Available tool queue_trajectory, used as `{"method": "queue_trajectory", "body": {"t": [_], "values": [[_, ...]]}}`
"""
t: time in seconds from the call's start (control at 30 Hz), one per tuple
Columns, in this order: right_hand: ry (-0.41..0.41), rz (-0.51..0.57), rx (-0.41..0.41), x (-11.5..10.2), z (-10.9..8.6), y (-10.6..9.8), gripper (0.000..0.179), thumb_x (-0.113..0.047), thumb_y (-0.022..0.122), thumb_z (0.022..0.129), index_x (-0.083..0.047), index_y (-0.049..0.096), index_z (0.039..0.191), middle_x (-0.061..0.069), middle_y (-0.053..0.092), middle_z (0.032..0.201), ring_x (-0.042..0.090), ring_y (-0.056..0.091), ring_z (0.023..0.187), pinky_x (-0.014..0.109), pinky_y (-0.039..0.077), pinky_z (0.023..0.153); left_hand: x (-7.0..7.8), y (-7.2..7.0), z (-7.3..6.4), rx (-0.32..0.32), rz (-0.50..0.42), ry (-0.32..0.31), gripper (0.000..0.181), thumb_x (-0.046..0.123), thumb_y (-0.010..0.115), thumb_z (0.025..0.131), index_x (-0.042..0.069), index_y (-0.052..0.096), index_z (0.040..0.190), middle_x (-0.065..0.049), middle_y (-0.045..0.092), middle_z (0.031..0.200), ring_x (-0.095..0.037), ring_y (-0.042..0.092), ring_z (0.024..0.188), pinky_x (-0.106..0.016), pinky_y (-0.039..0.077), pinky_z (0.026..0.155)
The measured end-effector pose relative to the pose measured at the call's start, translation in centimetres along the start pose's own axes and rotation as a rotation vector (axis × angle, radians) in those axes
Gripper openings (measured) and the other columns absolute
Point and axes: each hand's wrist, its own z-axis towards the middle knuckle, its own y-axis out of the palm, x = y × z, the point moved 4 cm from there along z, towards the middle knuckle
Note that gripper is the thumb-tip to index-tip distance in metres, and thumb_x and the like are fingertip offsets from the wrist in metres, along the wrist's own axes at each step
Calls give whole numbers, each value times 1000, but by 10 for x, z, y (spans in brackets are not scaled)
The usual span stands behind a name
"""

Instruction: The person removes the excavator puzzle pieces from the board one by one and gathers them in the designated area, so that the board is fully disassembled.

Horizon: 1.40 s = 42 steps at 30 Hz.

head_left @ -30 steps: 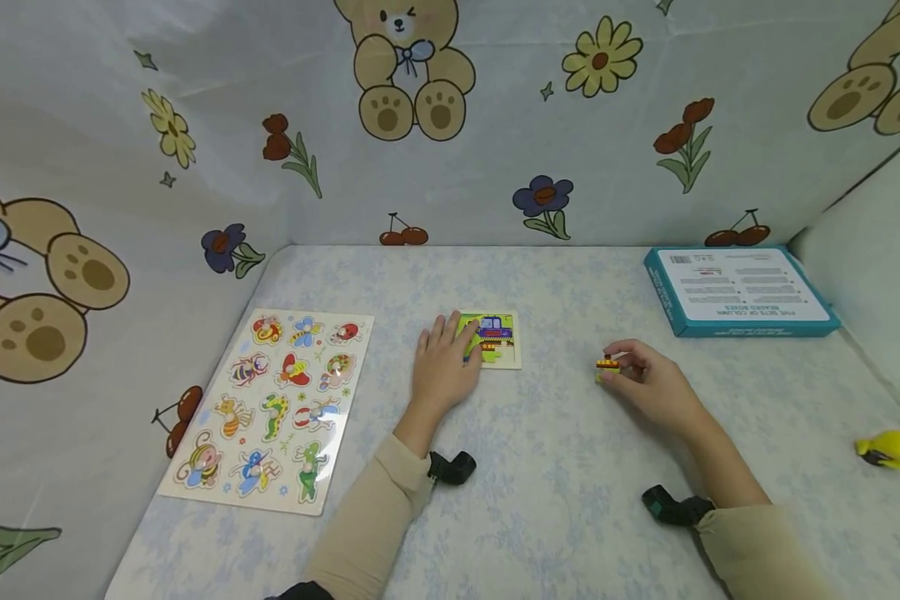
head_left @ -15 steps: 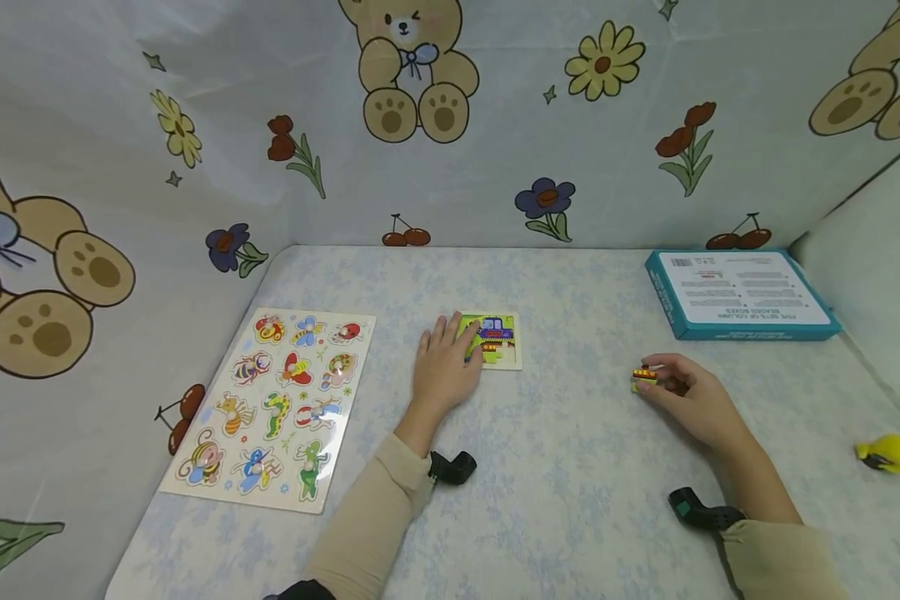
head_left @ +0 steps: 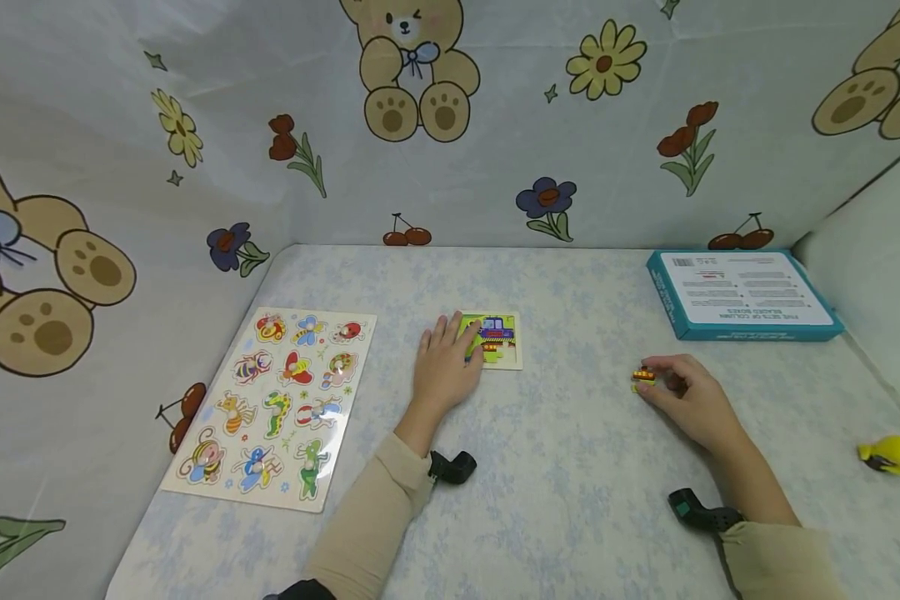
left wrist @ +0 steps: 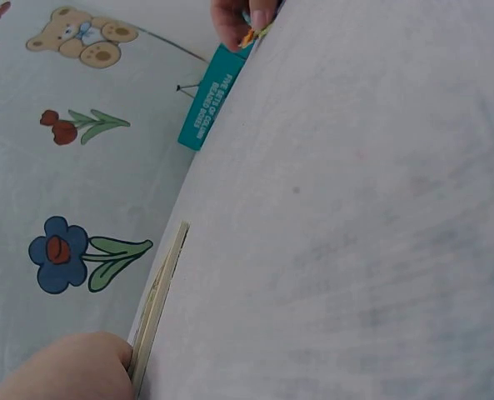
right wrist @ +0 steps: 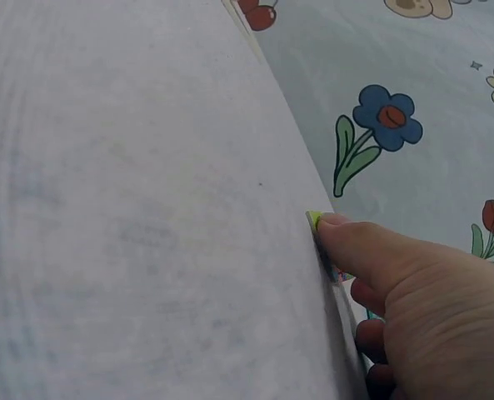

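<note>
My left hand (head_left: 444, 367) rests, fingers spread, on the left part of a small square jigsaw board (head_left: 507, 350) with a purple vehicle picture. Its covered part is hidden. In the left wrist view, the thin pale edge of the jigsaw board (left wrist: 165, 287) runs beside my left hand (left wrist: 67, 371). Some way to the right, my right hand (head_left: 697, 404) pinches a small jigsaw piece (head_left: 643, 377) in yellow, red and green between thumb and fingers. The right wrist view shows the thumb on the jigsaw piece (right wrist: 315, 218), close to the tabletop.
A large peg puzzle board (head_left: 281, 408) with insect pictures lies at the left. At the back right is a flat teal box (head_left: 746, 287) with a white printed top. A yellow toy (head_left: 896, 454) sits by the right edge. A patterned cloth (head_left: 495, 192) hangs behind the table.
My right hand has moved right and slightly nearer with the jigsaw piece, then stayed almost still over the last half second. The left hand has kept its place on the board.
</note>
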Motion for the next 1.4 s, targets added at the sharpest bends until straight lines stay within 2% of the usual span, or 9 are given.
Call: {"method": "queue_trajectory", "body": {"t": [0.13, 0.4, 0.67, 0.77, 0.93, 1.07, 1.23, 1.4], "values": [[-29, -1, 17, 0, 0, 1, 34, -21, 74, 90, -7, 67, 120, 10, 60, 115, 4, 45, 87, 14, 37, 71, 0, 0, 0, -1, 0, -2, 53, 47, 32, 103, 35, 35, 155, 2, 17, 168, -25, 9, 156, -48, 5, 127], [-58, 23, 36, -2, 0, 2, 28, -20, 71, 93, -6, 69, 117, 10, 62, 112, 4, 47, 86, 10, 38, 71, 0, 0, 0, -8, -2, -3, 53, 48, 31, 103, 35, 33, 155, 2, 16, 168, -24, 8, 156, -47, 3, 127], [-71, 18, 64, -2, 2, 1, 27, -17, 70, 93, -7, 68, 118, 10, 62, 108, 2, 45, 81, 12, 37, 67, 1, -3, 0, 3, -18, 9, 53, 47, 31, 104, 35, 34, 155, 1, 17, 168, -26, 8, 156, -48, 4, 127], [-66, 1, 58, -5, 4, 2, 28, -20, 70, 93, -9, 68, 119, 8, 63, 104, 5, 44, 80, 17, 37, 66, 0, -3, -1, 1, -6, 7, 52, 48, 31, 104, 35, 34, 155, 1, 17, 168, -26, 9, 156, -49, 5, 127], [-51, -62, 7, -19, 10, 2, 31, -28, 66, 96, -11, 66, 122, 5, 64, 100, 14, 42, 90, 27, 32, 71, 0, -2, -2, -11, 4, 9, 53, 49, 30, 104, 36, 33, 155, 1, 16, 168, -26, 9, 156, -49, 6, 127], [-94, -52, -57, -37, 20, 7, 34, -29, 64, 97, -9, 65, 125, 6, 63, 102, 20, 45, 94, 29, 36, 74, 2, 0, -2, -18, 11, 7, 53, 49, 29, 104, 36, 32, 155, 1, 15, 168, -26, 8, 156, -49, 5, 127], [-159, -53, -153, -65, 36, 27, 37, -26, 64, 98, -7, 62, 129, 9, 64, 107, 24, 51, 98, 38, 44, 80, 3, 0, -1, -19, 11, 6, 54, 49, 29, 104, 35, 32, 155, 1, 16, 168, -26, 8, 156, -49, 4, 127], [-136, -99, -255, -101, 53, 57, 39, -27, 66, 96, -13, 61, 132, 7, 63, 116, 27, 51, 108, 49, 48, 91, -1, 0, -1, -9, 17, 8, 53, 50, 29, 104, 36, 32, 155, 2, 16, 168, -25, 8, 156, -48, 4, 127]]}}
